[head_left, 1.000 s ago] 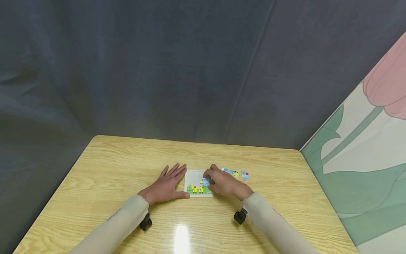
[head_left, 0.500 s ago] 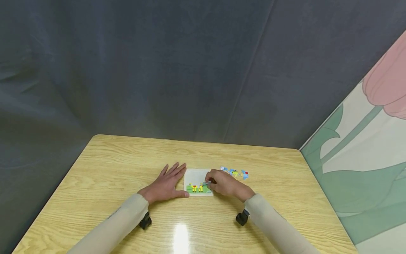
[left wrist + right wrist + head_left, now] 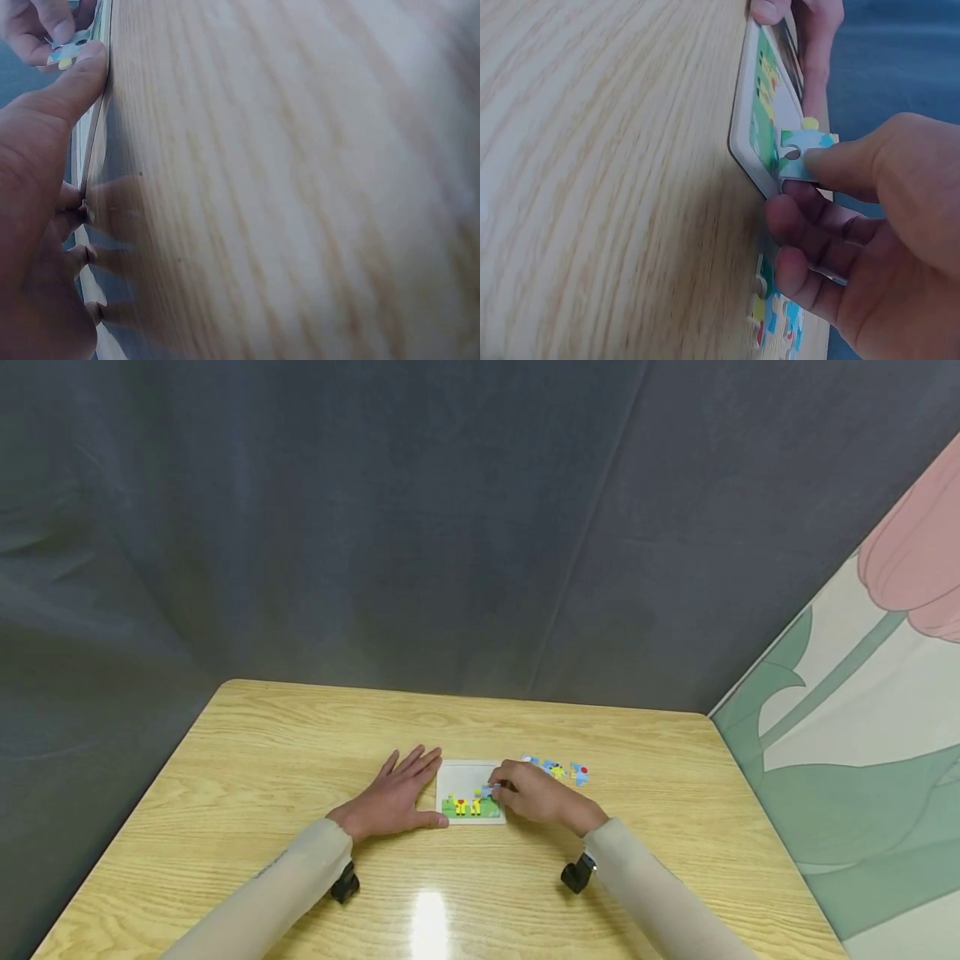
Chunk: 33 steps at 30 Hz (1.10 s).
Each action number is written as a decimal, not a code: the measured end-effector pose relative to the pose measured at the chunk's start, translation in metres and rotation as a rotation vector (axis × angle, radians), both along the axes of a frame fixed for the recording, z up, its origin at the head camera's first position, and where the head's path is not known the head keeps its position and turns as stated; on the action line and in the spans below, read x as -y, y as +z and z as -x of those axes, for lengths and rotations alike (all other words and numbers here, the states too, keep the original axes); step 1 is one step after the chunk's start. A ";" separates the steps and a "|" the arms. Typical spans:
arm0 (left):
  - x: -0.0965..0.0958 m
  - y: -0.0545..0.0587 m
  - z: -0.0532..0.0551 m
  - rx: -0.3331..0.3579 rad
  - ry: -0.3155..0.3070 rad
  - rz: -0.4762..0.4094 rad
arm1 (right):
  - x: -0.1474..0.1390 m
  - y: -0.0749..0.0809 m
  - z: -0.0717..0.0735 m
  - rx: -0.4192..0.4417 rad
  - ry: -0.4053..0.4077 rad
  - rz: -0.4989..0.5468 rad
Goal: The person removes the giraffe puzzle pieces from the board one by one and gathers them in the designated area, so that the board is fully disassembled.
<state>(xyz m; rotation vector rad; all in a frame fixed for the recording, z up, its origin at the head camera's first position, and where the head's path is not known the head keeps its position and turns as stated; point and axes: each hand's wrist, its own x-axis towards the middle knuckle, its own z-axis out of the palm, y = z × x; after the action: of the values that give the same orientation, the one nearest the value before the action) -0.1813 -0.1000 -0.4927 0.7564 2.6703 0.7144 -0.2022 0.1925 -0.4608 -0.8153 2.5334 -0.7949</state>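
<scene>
A white-framed puzzle board [image 3: 462,767] lies on the table, with joined green and yellow puzzle pieces [image 3: 461,808] along its near side. My right hand [image 3: 536,793] pinches a light blue puzzle piece [image 3: 801,142] between thumb and fingers, tilted over the board's right part. In the right wrist view the piece shows a yellow knob and a green corner. My left hand [image 3: 397,793] lies with spread, straight fingers at the board's left edge. Its thumb [image 3: 86,67] rests on the board's near left corner.
Several loose puzzle pieces [image 3: 557,769], blue, yellow and red, lie on the wooden table [image 3: 300,727] right of the board, just beyond my right hand. A dark curtain [image 3: 450,527] hangs behind the table's far edge. A flowered cloth [image 3: 847,760] borders the right side.
The blue piece has been turned in my right fingers: facing up, then edge-on, now tilted face-up again. My right hand shifted slightly; the left hand stayed in place.
</scene>
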 end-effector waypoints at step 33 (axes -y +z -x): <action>0.000 0.000 -0.001 -0.006 -0.002 0.002 | -0.081 0.017 -0.004 -0.008 -0.153 0.078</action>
<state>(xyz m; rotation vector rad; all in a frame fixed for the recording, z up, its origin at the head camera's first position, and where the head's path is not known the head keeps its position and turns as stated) -0.1804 -0.1000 -0.4928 0.7618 2.6748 0.7106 -0.1980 0.2733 -0.4438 -0.6550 2.6106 -0.9457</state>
